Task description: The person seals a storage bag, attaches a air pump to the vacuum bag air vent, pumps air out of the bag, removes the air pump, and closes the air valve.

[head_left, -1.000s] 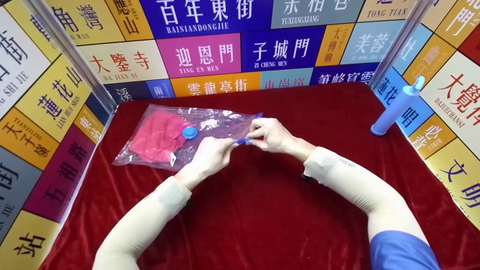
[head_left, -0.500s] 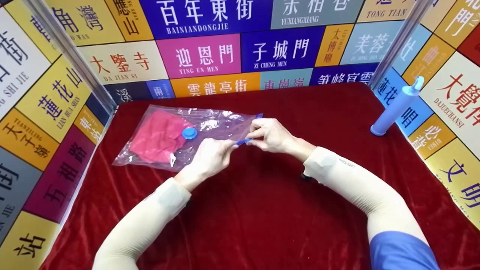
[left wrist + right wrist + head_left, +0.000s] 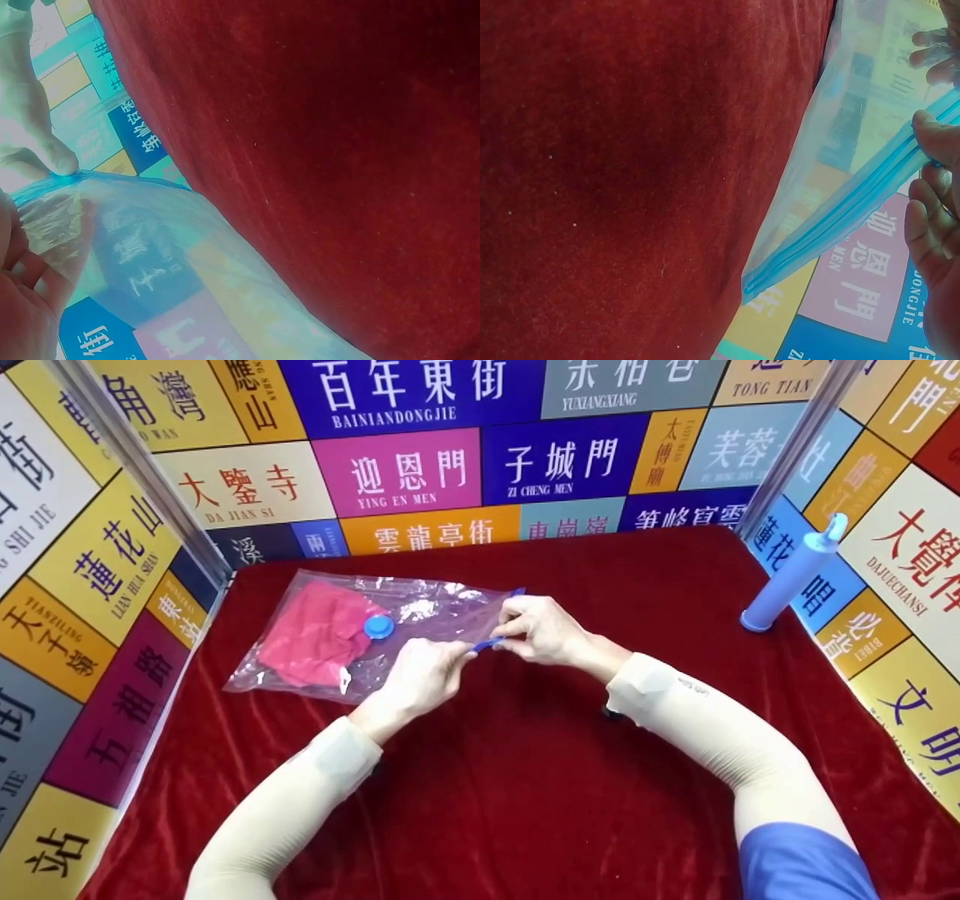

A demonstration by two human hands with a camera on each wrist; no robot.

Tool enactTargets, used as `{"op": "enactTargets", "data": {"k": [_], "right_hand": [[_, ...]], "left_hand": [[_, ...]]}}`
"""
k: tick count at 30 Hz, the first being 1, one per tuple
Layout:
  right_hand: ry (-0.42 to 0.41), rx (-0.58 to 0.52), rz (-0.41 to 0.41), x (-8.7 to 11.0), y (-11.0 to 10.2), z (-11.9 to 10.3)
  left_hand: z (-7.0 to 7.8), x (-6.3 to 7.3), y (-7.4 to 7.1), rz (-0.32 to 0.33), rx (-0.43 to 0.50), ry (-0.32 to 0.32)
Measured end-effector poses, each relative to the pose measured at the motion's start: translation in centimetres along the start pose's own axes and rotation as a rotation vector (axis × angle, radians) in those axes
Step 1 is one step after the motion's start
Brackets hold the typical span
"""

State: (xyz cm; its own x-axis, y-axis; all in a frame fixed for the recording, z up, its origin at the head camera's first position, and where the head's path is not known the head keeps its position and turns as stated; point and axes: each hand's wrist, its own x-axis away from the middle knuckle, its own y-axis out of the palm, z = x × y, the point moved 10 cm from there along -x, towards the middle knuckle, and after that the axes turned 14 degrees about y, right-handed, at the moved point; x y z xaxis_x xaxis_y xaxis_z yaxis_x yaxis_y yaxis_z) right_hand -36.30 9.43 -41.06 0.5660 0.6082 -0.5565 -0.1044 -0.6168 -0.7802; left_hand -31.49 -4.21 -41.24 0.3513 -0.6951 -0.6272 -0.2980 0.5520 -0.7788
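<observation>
A clear plastic zip bag (image 3: 442, 611) lies on the red cloth with a folded pink cloth (image 3: 319, 634) inside and a round blue valve cap (image 3: 379, 626) on top. Its blue zip strip (image 3: 832, 210) runs along the right-hand end. My left hand (image 3: 424, 675) pinches the near part of that edge. Just to its right, my right hand (image 3: 540, 630) pinches the blue strip between thumb and fingers. In the left wrist view the bag's film (image 3: 165, 247) stretches away from the fingers. The fingertips of my left hand are partly hidden in the head view.
A blue cylindrical hand pump (image 3: 791, 577) with a looped top stands at the far right of the red velvet cloth (image 3: 555, 795). Upright panels (image 3: 405, 472) with colourful printed signs enclose the back and both sides, joined by metal corner posts (image 3: 795, 442).
My left hand has shifted very slightly along the bag's edge, toward the right hand. The right hand, bag and pump look unmoved.
</observation>
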Motion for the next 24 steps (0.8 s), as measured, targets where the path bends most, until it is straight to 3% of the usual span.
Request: {"op": "enactTargets", "data": {"k": [24], "right_hand": [[0.004, -0.024, -0.007, -0.38, 0.16, 0.65]], "left_hand": [[-0.15, 0.19, -0.27, 0.004, 0.019, -0.009]]}}
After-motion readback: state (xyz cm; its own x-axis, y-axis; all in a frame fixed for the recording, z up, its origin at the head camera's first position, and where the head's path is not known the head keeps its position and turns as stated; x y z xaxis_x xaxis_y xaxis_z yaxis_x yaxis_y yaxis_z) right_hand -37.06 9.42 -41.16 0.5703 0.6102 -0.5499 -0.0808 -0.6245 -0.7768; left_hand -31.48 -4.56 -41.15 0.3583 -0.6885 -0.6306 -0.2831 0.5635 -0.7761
